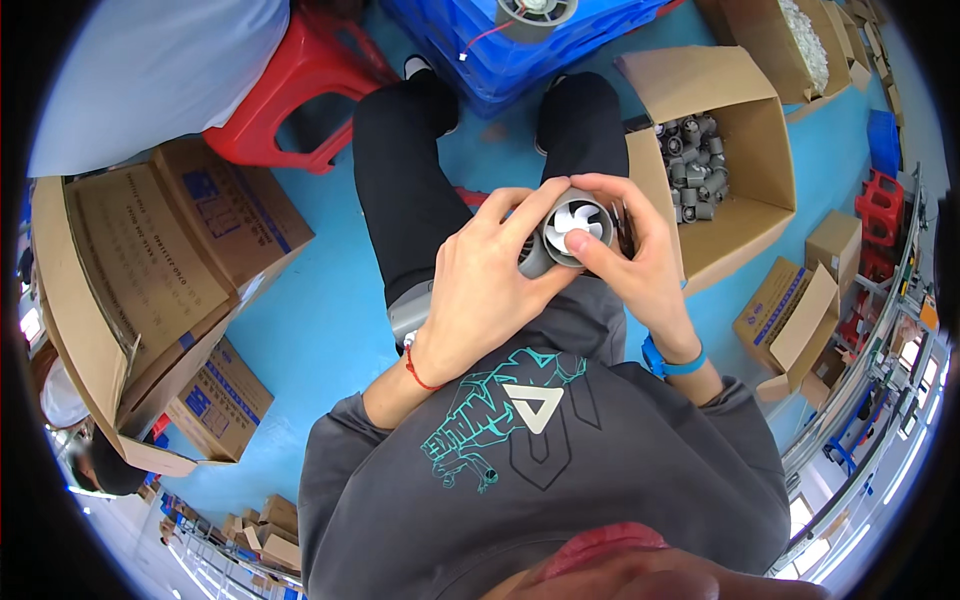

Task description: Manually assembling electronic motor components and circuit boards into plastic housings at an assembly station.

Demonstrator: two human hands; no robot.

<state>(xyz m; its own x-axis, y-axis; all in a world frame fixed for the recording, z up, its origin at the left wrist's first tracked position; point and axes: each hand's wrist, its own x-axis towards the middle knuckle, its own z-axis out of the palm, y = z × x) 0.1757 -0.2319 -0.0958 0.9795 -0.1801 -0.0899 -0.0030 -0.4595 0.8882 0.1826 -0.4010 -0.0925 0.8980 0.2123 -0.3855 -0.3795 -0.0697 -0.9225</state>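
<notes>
Over my lap, both hands are closed round a grey round fan housing (551, 250) with a white bladed fan wheel (572, 222) in its open end. My left hand (490, 258) wraps the housing from the left, its fingers along the far rim. From the other side my right hand (645, 250) grips it, with the thumb pressed on the white blades. Something dark (625, 228) shows beside the housing under my right fingers; I cannot make out what it is. Another grey cylindrical part (408, 312) lies on my thigh, close to my left wrist.
To my right, an open cardboard box (745, 235) holds several grey cylindrical parts (692, 165). Ahead, a blue plastic crate (490, 75) carries a similar fan unit (538, 12) with a red wire. A person in pale clothing (140, 80) is beside a red stool (262, 120). Left stands a large carton (85, 260).
</notes>
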